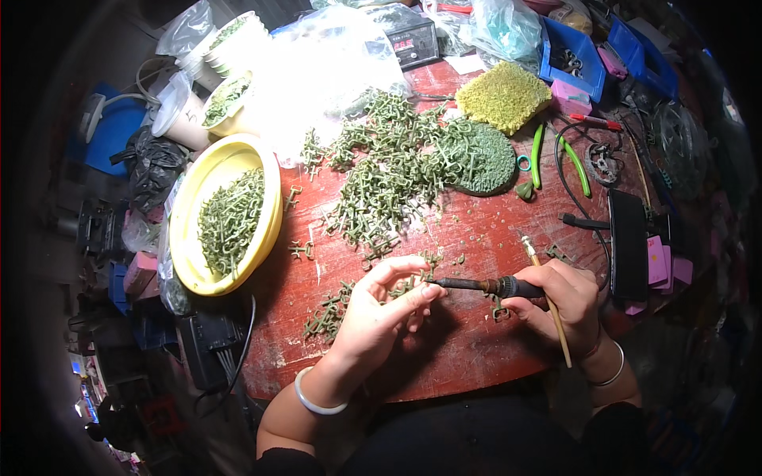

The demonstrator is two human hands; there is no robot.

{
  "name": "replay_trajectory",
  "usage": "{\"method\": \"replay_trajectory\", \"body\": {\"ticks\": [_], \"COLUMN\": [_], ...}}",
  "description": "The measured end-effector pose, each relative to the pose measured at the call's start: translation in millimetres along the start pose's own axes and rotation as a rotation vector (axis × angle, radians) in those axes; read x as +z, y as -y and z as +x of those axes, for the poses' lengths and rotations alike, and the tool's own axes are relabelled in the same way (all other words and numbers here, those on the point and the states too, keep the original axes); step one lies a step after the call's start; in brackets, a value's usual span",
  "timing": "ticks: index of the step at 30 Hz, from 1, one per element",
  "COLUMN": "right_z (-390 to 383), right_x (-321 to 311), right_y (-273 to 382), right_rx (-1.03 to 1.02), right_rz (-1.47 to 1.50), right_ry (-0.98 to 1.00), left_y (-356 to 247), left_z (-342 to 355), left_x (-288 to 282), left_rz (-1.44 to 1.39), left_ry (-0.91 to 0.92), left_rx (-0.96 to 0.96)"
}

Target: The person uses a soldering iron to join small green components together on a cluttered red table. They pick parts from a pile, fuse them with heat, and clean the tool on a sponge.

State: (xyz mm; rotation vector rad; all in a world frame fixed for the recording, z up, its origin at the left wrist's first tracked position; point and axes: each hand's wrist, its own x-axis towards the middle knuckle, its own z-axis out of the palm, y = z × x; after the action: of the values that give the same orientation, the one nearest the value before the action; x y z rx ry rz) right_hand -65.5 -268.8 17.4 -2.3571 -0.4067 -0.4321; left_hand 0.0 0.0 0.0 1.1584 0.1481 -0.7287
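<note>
My left hand (373,313) is closed, thumb and forefinger pinching a small green piece, largely hidden by the fingers. More green shows against its palm. In my right hand (567,297) is a soldering iron (512,286) with a dark grip, its thin tip touching or nearly touching the left fingertips. A thin brush-like tool with a wooden handle (562,337) is also tucked between the right fingers. Beyond the hands spreads a large heap of small green bracket-shaped pieces (389,174). A smaller cluster of them (327,317) lies beside my left wrist.
A yellow basin (181,214) of green pieces stands at the left. Beyond the heap are a round green pad (484,159) and a yellow sponge-like block (504,97). Green-handled pliers (536,157), a cable and a propped phone (628,246) stand right; blue bins (571,59) sit behind.
</note>
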Motion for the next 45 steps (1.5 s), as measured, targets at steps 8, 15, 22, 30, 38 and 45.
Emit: {"method": "replay_trajectory", "body": {"ticks": [8, 15, 22, 30, 38, 45], "right_z": [1.4, 0.6, 0.0, -0.4, 0.3, 1.1], "right_x": [-0.3, -4.9, -5.6, -5.2, -5.0, -5.7], "right_y": [1.3, 0.7, 1.4, 2.1, 2.2, 2.7], "right_rx": [-0.004, 0.009, 0.010, 0.032, 0.002, -0.005], "right_rz": [0.002, 0.091, 0.060, 0.053, 0.041, 0.023], "right_ry": [0.004, -0.068, -0.048, -0.058, -0.048, -0.031], "left_y": [0.0, 0.0, -5.5, -3.4, -7.7, -9.0], "left_z": [-0.2, 0.4, 1.3, 5.6, 4.7, 3.6], "left_x": [-5.9, -4.0, -3.1, -14.1, -10.8, -9.1], "left_rz": [-0.039, -0.059, -0.134, -0.227, -0.190, -0.152], "left_ry": [0.036, 0.033, 0.049, 0.145, 0.168, 0.150], "left_rx": [-0.009, -0.011, -0.075, -0.095, -0.080, -0.080]}}
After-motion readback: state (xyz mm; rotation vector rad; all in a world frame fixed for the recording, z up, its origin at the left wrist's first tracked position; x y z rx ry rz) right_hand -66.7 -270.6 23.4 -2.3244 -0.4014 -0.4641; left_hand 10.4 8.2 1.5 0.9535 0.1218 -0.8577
